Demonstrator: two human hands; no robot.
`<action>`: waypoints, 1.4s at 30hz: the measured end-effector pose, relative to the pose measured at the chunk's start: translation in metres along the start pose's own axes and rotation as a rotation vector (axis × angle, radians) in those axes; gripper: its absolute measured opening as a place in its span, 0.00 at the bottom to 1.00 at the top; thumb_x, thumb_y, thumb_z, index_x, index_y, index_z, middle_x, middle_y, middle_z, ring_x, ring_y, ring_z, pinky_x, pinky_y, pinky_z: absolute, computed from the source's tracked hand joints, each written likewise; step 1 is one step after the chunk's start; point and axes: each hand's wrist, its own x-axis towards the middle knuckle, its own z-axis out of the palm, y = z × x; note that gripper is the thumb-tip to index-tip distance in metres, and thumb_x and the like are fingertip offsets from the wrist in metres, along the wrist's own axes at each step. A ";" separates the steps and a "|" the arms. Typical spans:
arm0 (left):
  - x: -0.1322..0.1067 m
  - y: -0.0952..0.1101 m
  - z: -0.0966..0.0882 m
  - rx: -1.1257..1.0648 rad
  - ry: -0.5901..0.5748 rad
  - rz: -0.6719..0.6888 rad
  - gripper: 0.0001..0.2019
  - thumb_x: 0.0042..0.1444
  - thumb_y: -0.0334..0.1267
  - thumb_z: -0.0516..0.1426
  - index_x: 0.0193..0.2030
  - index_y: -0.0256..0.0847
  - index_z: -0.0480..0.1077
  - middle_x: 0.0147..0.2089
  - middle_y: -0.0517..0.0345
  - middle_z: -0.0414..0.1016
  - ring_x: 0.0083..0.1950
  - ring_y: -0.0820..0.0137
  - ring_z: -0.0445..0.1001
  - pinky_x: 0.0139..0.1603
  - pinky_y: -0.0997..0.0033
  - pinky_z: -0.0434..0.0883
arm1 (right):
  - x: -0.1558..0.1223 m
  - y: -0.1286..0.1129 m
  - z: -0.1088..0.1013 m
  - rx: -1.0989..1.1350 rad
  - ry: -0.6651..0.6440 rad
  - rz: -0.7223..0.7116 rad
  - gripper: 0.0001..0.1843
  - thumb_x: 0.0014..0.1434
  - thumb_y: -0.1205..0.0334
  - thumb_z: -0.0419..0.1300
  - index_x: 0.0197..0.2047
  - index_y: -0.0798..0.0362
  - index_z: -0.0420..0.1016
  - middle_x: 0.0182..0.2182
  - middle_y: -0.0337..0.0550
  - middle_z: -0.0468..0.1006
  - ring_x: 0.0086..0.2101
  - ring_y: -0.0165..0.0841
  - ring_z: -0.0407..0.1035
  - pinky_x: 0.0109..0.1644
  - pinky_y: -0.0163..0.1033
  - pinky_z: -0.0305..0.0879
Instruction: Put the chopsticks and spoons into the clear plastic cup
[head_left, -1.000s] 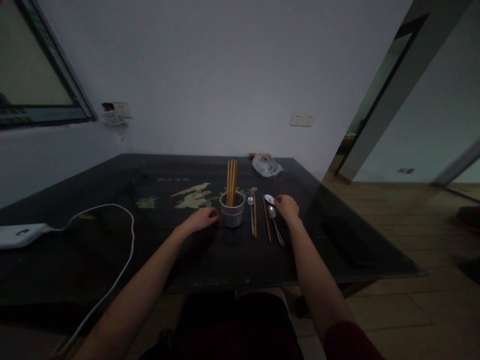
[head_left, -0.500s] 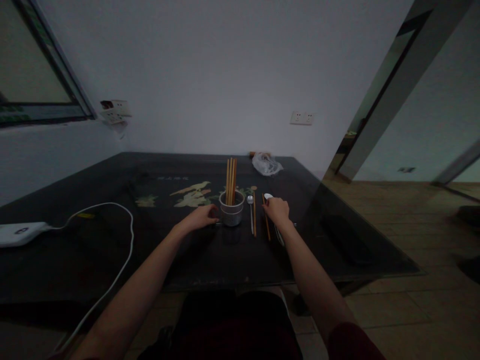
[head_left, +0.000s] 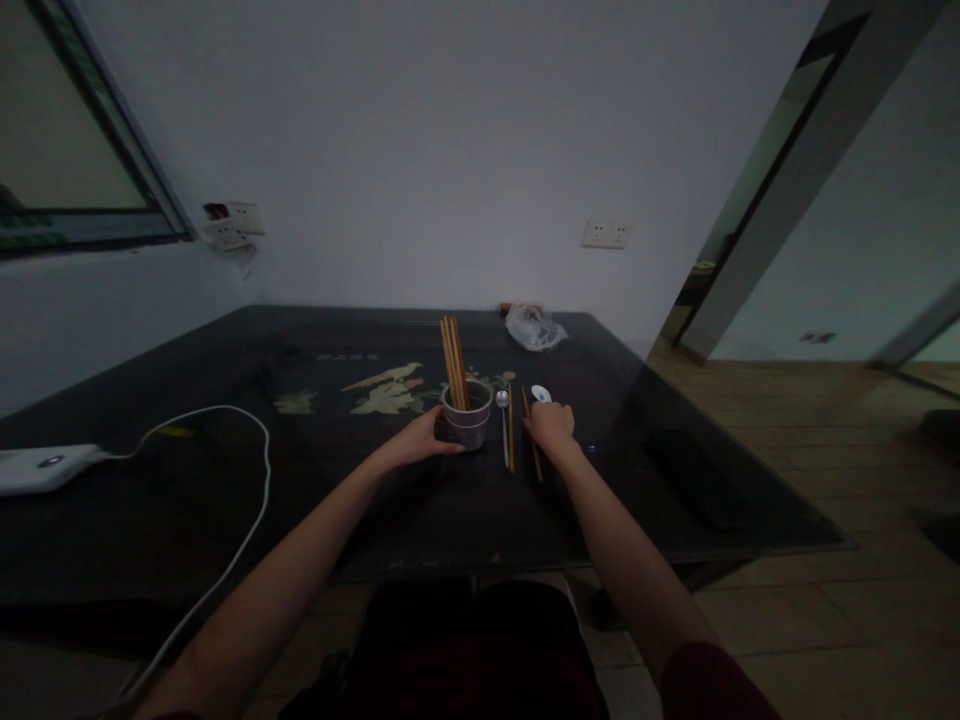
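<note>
A small grey cup (head_left: 468, 425) stands on the dark table (head_left: 225, 500) with several wooden chopsticks (head_left: 454, 360) upright in it, now leaning left. My left hand (head_left: 421, 440) is wrapped round the cup's left side. To the right of the cup lie a metal spoon (head_left: 503, 425), a loose chopstick (head_left: 511, 435) and another chopstick (head_left: 531, 445). My right hand (head_left: 551, 430) rests closed on that second chopstick, its fingers pressed to it. A white ceramic spoon (head_left: 540, 394) lies just beyond the right hand.
A white cable (head_left: 247, 500) loops across the table's left part to a white device (head_left: 37, 470). A crumpled clear plastic bag (head_left: 534, 328) lies at the far edge. Wall sockets (head_left: 604, 235) sit behind; a wooden floor is to the right.
My left hand has closed on the cup and tilted it, so the chopsticks lean left. My right hand slid left from the spoons onto the chopstick; the long metal spoon is hidden under it.
</note>
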 end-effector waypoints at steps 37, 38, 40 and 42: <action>-0.002 0.018 0.023 0.092 0.187 0.012 0.36 0.41 0.44 0.66 0.56 0.35 0.60 0.58 0.42 0.68 0.58 0.55 0.67 0.59 0.54 0.63 | 0.003 -0.025 0.005 0.035 0.001 -0.019 0.16 0.58 0.60 0.56 0.44 0.62 0.77 0.43 0.62 0.78 0.47 0.45 0.71 0.45 0.43 0.65; -0.002 0.017 0.022 0.091 0.186 0.007 0.35 0.41 0.44 0.66 0.56 0.35 0.60 0.57 0.42 0.68 0.57 0.55 0.68 0.58 0.54 0.64 | 0.004 -0.025 0.005 0.030 0.005 -0.014 0.16 0.58 0.60 0.56 0.44 0.62 0.77 0.43 0.63 0.77 0.47 0.45 0.71 0.45 0.43 0.64; -0.002 0.016 0.022 0.088 0.180 -0.003 0.35 0.42 0.44 0.66 0.56 0.36 0.60 0.56 0.43 0.69 0.57 0.55 0.68 0.58 0.54 0.64 | 0.005 -0.025 0.006 0.023 0.002 -0.009 0.17 0.59 0.60 0.55 0.44 0.63 0.77 0.43 0.63 0.77 0.47 0.45 0.71 0.46 0.43 0.64; -0.003 0.016 0.021 0.091 0.178 -0.003 0.35 0.42 0.44 0.65 0.56 0.36 0.60 0.57 0.43 0.68 0.58 0.55 0.67 0.59 0.53 0.63 | 0.005 -0.026 0.005 0.020 -0.013 -0.011 0.17 0.59 0.60 0.56 0.44 0.63 0.77 0.43 0.63 0.77 0.47 0.46 0.71 0.46 0.44 0.64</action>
